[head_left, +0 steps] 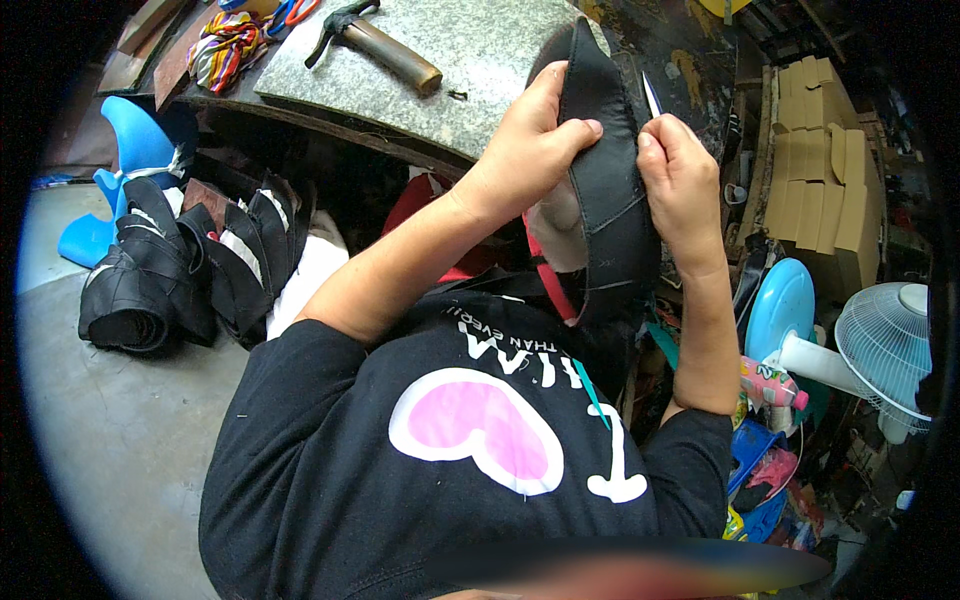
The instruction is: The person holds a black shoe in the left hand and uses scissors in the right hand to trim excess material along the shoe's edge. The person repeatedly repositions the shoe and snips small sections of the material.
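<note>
The room was a crowded workshop, with tan cardboard boxes (820, 200) stacked on the right and a fan (885, 335) with a light blue base below them. A speckled grey slab (470, 70) lay on the dark worktop (705, 65), and a hammer (385, 50) with a wooden handle rested on the slab. Beyond the slab's left end I saw a bundle of striped cloth (228, 48) in red, yellow and white.

The person, in a black T-shirt (300, 450) with a pink heart on its front, held a black stitched piece (607, 220) up in front of the chest, by the near edge of the slab. The left hand (545, 130) was clamped on its upper left edge, the thumb lying across the dark material. The right hand (680, 175) was closed around a slim pointed tool (651, 95), its pale metal tip sticking up just beside the piece's right edge; the grip was hidden in the fist, so I could not tell its kind. A red band (548, 275) ran along the piece's lower left side.

To the left, rolled black pieces (150, 275) sat in a heap on the grey floor (120, 430), next to a bright blue plastic object (135, 135).
</note>
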### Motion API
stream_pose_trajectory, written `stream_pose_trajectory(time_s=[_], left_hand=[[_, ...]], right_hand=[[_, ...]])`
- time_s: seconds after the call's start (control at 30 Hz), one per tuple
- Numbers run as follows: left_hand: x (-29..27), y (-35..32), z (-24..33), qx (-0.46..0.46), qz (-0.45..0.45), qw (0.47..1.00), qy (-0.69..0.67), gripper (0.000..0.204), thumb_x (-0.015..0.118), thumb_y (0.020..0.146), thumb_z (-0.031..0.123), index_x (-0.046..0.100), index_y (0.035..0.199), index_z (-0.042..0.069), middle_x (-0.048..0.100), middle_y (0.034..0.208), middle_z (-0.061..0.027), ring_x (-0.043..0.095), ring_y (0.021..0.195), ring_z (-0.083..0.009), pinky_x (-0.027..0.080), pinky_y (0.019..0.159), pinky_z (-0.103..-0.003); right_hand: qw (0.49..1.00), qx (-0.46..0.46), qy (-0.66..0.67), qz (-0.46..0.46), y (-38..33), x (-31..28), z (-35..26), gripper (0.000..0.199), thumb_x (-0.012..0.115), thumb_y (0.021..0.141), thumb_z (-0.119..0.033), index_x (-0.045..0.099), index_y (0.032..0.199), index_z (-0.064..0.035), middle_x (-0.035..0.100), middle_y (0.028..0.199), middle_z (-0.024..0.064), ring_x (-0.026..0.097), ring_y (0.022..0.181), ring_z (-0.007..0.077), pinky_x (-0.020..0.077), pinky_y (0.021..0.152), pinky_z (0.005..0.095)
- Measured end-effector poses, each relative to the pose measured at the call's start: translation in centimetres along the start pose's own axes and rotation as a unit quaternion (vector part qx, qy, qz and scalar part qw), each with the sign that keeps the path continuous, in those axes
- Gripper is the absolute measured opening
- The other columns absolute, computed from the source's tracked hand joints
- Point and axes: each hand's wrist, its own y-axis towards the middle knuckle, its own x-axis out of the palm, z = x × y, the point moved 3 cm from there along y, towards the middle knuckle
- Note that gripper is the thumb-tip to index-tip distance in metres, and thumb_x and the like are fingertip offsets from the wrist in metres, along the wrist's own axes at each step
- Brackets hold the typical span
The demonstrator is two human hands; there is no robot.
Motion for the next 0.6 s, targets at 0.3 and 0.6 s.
stream_pose_trajectory(time_s=[0.3,0.6], left_hand=[[-1.5,0.3,1.7,-0.14,-0.064,0.967,-0.205,0.057,0.053,0.075,-0.001,0.044,0.131,0.001,0.063,0.104,-0.0092,0.064,0.084,-0.013,0.053,0.078,-0.026],[-4.2,1.1,2.2,0.14,0.018,0.9,0.413,0.038,0.067,0.086,0.02,0.059,0.119,0.004,0.06,0.112,-0.0126,0.058,0.105,-0.0217,0.047,0.086,-0.029]], right_hand=[[0.906,0.137,0.401,0.023,-0.6,0.1,3.4,0.064,0.054,0.092,-0.051,0.043,0.132,-0.0023,0.051,0.127,0.0158,0.048,0.12,0.0223,0.0416,0.097,0.037],[0.756,0.255,0.601,0.051,0.0,4.9,4.3,0.016,0.064,0.086,-0.001,0.056,0.101,-0.0013,0.068,0.091,0.0084,0.065,0.075,0.013,0.0542,0.07,0.0249]])
